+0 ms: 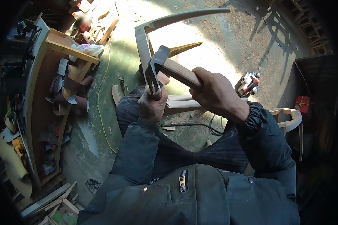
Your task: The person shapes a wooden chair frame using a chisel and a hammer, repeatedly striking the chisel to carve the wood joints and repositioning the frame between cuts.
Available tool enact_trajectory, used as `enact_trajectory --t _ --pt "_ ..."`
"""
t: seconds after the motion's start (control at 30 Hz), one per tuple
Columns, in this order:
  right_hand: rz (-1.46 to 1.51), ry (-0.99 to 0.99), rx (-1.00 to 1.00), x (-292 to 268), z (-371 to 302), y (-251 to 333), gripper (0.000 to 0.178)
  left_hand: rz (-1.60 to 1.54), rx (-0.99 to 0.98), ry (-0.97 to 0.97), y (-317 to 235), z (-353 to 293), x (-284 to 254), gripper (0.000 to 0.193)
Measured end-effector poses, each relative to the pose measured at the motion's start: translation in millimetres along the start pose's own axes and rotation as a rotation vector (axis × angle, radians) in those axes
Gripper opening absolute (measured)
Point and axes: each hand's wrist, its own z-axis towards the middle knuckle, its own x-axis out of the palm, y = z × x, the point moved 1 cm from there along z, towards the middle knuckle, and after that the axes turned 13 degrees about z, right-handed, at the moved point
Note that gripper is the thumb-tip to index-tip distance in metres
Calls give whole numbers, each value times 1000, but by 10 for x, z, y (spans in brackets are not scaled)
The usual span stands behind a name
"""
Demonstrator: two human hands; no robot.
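In the middle of the frame the right hand (214,93) is closed around the wooden handle of a hammer (165,65), gripping it near the far end from the head, so the dark metal head (156,62) hangs over the work with long reach. The left hand (153,105) sits just below the head, its fingers curled tight around a pale wooden piece (184,103) that lies across the person's lap; I think it holds this piece steady, and the thumb is very near to the place under the hammer head. I cannot tell if a nail or a peg is between the fingers, because the hammer head covers that spot.

From the same place a curved wooden frame (144,37) rises toward the top centre and bends to the right, like a part of a chair. It stands close behind the hammer.

At the left a wooden shelf unit (45,93) holds strips of sandpaper (67,88) and small things. A yellow cable (101,86) runs down the green floor beside it. At the right centre a small power tool (248,83) lies on the floor, a second curved chair part (291,118) is beside the right sleeve, and a red box (302,104) stands further right. Wood scraps (58,208) lie at the lower left.
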Motion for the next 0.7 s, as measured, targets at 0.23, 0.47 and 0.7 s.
enact_trajectory --t 0.23,0.47,0.7 --pt "215 -110 -270 -111 111 418 24 -63 -59 6 160 -39 52 24" --pt "-429 182 -181 -29 302 489 8 -118 -30 -16 115 -27 95 35" --pt "-49 -148 -496 -24 256 558 23 -5 -253 138 235 -52 138 47"
